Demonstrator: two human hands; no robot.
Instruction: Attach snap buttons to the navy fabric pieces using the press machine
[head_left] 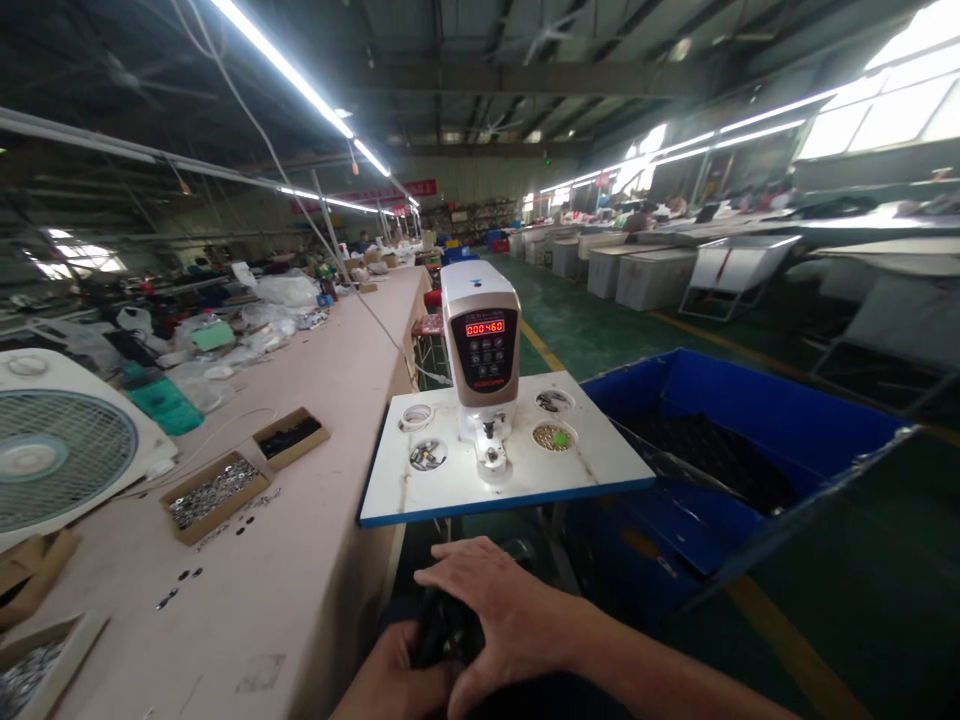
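Observation:
Low in front of me, close to my lap, is a dark item (454, 628), black with a few shiny spots; its kind I cannot make out. My left hand (401, 675) is closed on its near left side, with the thumb against it. Over the item arches my right hand (517, 605), fingers stretched out to the left and thumb apart, near my left hand. Just beyond both hands stands a white press machine (481, 300) with a red digital display, mounted on a white board (450, 500) with a blue edge. Cups in the board hold small metal parts (553, 437).
Along the left runs a long table (300, 560) bearing a fan (60, 440), a box of metal fasteners (217, 495) and a box of black pieces (291, 438). At right, a blue bin (675, 375) contains dark material. White carts (652, 278) line the aisle.

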